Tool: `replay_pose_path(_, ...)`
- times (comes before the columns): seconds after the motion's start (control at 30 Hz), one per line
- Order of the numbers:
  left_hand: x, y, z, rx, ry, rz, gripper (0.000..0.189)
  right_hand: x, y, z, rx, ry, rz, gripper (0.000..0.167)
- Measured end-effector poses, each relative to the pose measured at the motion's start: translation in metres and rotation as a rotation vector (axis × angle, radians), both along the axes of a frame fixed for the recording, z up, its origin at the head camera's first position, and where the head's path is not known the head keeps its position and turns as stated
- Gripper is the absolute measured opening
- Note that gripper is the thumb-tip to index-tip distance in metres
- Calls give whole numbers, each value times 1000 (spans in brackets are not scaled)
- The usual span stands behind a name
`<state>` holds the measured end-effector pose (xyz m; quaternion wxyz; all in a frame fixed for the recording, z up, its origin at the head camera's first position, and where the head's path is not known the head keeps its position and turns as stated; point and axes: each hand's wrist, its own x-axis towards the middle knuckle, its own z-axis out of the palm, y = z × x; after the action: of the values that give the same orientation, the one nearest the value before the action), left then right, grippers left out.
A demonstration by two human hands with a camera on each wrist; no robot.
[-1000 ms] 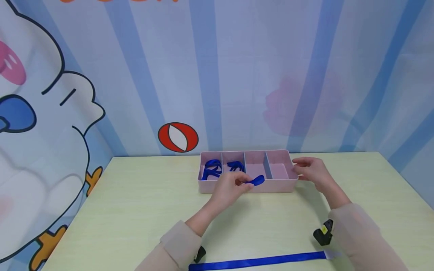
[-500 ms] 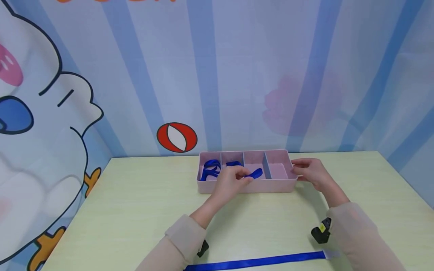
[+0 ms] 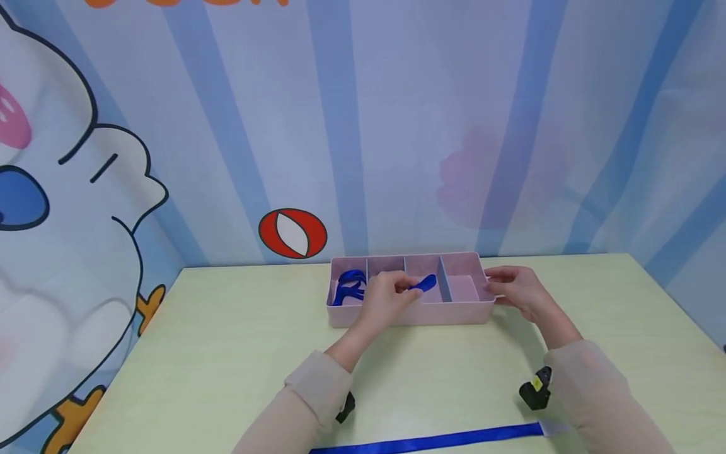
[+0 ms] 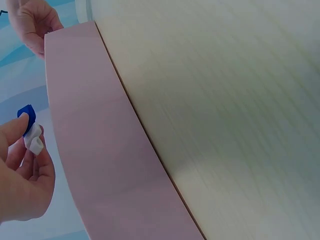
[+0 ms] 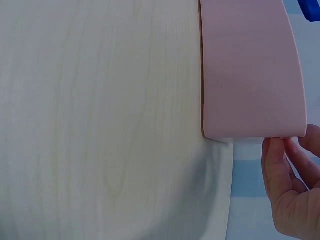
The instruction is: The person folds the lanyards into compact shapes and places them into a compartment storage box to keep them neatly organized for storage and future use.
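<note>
A folded blue ribbon (image 3: pixel 426 282) with a white end piece (image 4: pixel 34 139) is pinched between the thumb and fingers of my left hand (image 3: pixel 387 299). This hand is over the front wall of a long pink divided box (image 3: pixel 442 313), near its middle. Blue ribbon loops (image 3: pixel 350 287) lie in the leftmost compartment; the one beside it is mostly hidden by the hand. At the right end of the box, my right hand (image 3: pixel 518 289) grips the end wall near the rim. The right wrist view shows its fingers (image 5: pixel 277 165) against the outside of that wall.
A flat blue ribbon strip (image 3: pixel 448 439) with a pale end lies across the front of the pale wooden table (image 3: pixel 238 353). The box stands near the table's back edge, before a printed backdrop (image 3: pixel 391 139). Black wrist devices (image 3: pixel 535 389) hang below both sleeves.
The left hand has moved slightly up and back with the folded ribbon, from before the front wall to over the box. My right hand has stayed at the box's end.
</note>
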<state>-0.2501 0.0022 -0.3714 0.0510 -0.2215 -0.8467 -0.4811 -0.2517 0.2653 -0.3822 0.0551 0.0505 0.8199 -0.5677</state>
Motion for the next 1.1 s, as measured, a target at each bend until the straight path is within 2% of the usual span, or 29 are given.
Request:
replay_pose_path(0.37, -15, 13, 3, -67, 59, 55, 12, 2, -2, 4, -11, -14, 1, 49)
replay_pose_path(0.67, -22, 25, 2, -101, 50, 105, 11, 2, -1, 3, -12, -24, -6, 50)
replay_pose_path(0.93, -29, 38, -3, -93, 61, 106, 10, 5, -1, 5, -16, -36, -12, 50)
replay_pose_path(1.1, -33, 48, -3, -242, 147, 162, 8, 4, -1, 6, -19, -39, -14, 50)
